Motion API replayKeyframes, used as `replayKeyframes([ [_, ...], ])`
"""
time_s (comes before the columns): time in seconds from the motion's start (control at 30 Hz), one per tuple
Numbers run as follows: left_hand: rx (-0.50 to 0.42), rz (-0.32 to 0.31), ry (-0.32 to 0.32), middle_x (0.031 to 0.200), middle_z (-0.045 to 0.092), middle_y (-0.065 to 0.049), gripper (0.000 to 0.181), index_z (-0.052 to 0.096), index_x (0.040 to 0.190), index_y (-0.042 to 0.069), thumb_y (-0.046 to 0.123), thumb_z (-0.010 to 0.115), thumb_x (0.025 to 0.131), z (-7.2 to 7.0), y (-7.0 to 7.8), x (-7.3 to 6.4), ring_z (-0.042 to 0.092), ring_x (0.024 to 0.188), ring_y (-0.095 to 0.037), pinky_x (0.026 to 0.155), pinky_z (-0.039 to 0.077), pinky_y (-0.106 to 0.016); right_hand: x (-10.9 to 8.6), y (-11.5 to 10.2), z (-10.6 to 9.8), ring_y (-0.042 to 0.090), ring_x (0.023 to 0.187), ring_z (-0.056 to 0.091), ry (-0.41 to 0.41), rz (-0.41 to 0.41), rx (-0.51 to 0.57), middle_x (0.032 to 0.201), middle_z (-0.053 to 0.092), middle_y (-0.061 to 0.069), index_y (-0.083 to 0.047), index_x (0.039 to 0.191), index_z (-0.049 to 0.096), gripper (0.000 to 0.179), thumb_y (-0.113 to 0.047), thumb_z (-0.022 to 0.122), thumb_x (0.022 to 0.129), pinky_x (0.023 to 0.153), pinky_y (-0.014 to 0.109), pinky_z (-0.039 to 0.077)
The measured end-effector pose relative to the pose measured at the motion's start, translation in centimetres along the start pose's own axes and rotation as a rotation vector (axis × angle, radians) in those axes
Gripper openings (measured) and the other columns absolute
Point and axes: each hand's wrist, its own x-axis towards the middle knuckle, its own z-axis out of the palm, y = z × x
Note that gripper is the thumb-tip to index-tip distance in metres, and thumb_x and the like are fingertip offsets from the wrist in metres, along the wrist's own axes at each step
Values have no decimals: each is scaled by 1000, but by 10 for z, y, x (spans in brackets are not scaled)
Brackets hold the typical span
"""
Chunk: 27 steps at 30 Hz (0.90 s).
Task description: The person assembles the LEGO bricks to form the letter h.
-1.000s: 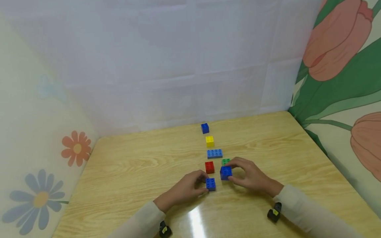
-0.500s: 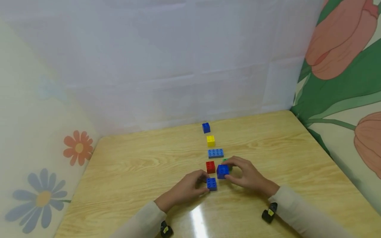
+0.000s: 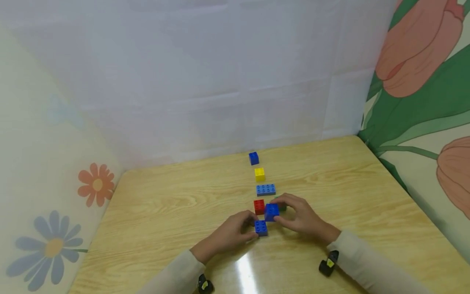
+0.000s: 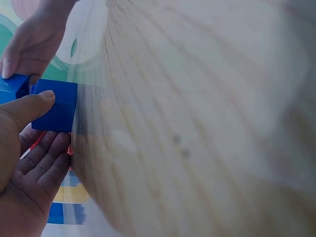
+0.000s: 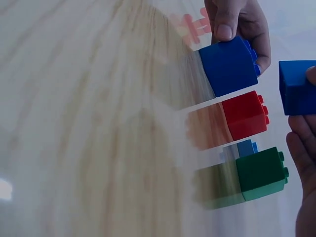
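Right blue block (image 3: 271, 212): shifted left over the past second, toward your left blue block (image 3: 261, 228); the gap looks smaller, so the pair seem nearly ready to meet.
Its place: held above the bench (image 3: 165, 212), in front of the green block (image 5: 261, 173).
Studs: up on both blue blocks; near-square tops, no clear long axis.
Right grip (image 3: 299, 218): pinching the right blue block.
Left grip (image 3: 235, 231): pinching the left blue block, which rests on the bench.

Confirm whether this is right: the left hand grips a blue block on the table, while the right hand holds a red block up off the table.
One thing is wrong: the block in the right hand is blue, not red, as the head view shows. The left hand does grip a blue block on the table.
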Motion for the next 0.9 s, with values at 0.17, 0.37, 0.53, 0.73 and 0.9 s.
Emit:
replayKeyframes([
  [0.17, -1, -4, -5, 112, 61, 8, 34, 58, 118, 16, 29, 72, 90, 1, -2, 0, 57, 105, -7, 97, 49, -31, 0, 2, 4, 12, 101, 60, 18, 4, 21, 113, 63, -6, -19, 123, 61, 37, -24, 73, 89, 86, 42, 56],
  [0.37, -1, -15, -12, 112, 60, 10, 35, 57, 118, 18, 33, 71, 90, 0, -4, 1, 57, 106, -7, 97, 48, -32, 2, 3, 7, 12, 99, 60, 54, 6, 42, 112, 63, -6, -18, 122, 61, 37, -17, 75, 87, 82, 41, 56],
  [0.53, 5, -32, -15, 114, 60, 9, 37, 57, 120, 18, 35, 71, 90, -1, -2, 0, 56, 108, -8, 98, 48, -33, 6, -5, 8, 16, 94, 61, 97, -38, 69, 108, 64, 3, -7, 120, 61, 41, -1, 76, 83, 76, 48, 57],
  [0.73, -2, -29, -18, 113, 60, 8, 35, 57, 119, 17, 34, 71, 90, -1, -1, 0, 57, 106, -7, 96, 49, -31, 13, -29, 2, 19, 93, 63, 113, -65, 125, 104, 63, 9, 3, 117, 60, 39, 8, 73, 81, 76, 48, 57],
  [0.9, -10, -22, -19, 110, 61, 9, 35, 57, 118, 17, 34, 71, 90, 0, 0, 0, 58, 103, -7, 94, 50, -30, 8, -6, 10, 17, 94, 63, 136, -69, 150, 108, 63, 1, -10, 122, 60, 43, 0, 75, 84, 76, 51, 57],
])
